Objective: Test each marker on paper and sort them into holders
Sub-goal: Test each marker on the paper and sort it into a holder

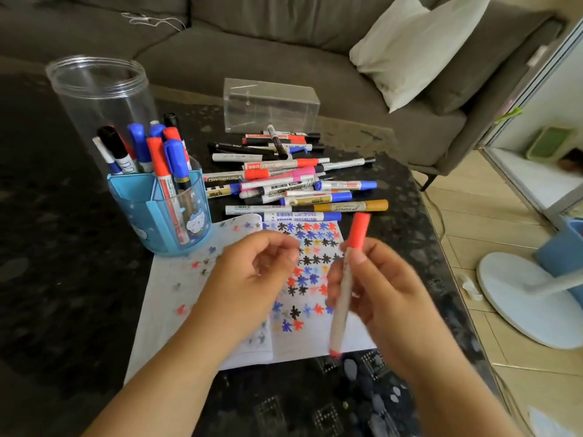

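Blue plastic holder [164, 216], translucent, packed with upright markers: red, blue, black caps. Tall clear round jar [101, 99] behind it; contents not clear. Clear rectangular box [271, 104] looks empty. Loose marker pile [293, 181] between box and paper [176, 298]. Right hand [378, 288] grips red-capped marker [348, 279], cap up. Left hand [252, 275] loosely curled, holding nothing visible.

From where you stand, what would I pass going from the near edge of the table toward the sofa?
The hands, right holding a red marker, left empty → the test paper with coloured star marks → the heap of loose markers → the clear box → the grey sofa.
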